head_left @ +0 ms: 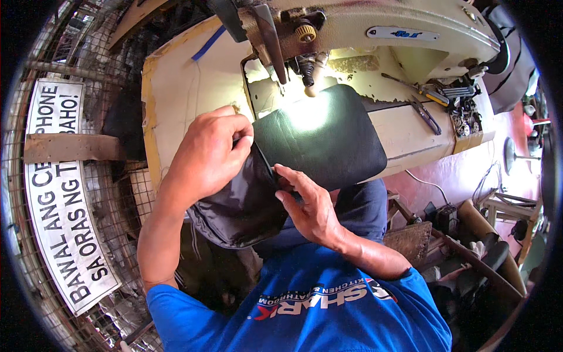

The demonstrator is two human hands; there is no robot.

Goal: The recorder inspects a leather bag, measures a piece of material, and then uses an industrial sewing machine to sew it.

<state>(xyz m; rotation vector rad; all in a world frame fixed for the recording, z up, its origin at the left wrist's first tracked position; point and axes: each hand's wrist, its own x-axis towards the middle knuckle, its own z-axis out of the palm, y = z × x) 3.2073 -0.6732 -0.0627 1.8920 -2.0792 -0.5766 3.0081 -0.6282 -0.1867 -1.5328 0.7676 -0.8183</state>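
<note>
A black leather-like panel (334, 138) with rounded corners lies on the sewing machine bed, its far part lit brightly below the needle area. Dark shiny lining fabric (240, 202) hangs from its left side over my lap. My left hand (214, 149) pinches the edge where panel and lining meet, fingers curled in. Along the same edge, nearer me, my right hand (305, 202) holds the seam between thumb and fingers. The sewing machine (346, 35), beige and worn, stands just beyond the panel.
On the machine table (176, 88) lies a blue strip (209, 43) at the far left. Snips (426, 115), a screwdriver (431, 94) and a tray of small metal parts (466, 122) sit on the right. A wire mesh wall (111, 199) with a white sign (61, 188) rises at left.
</note>
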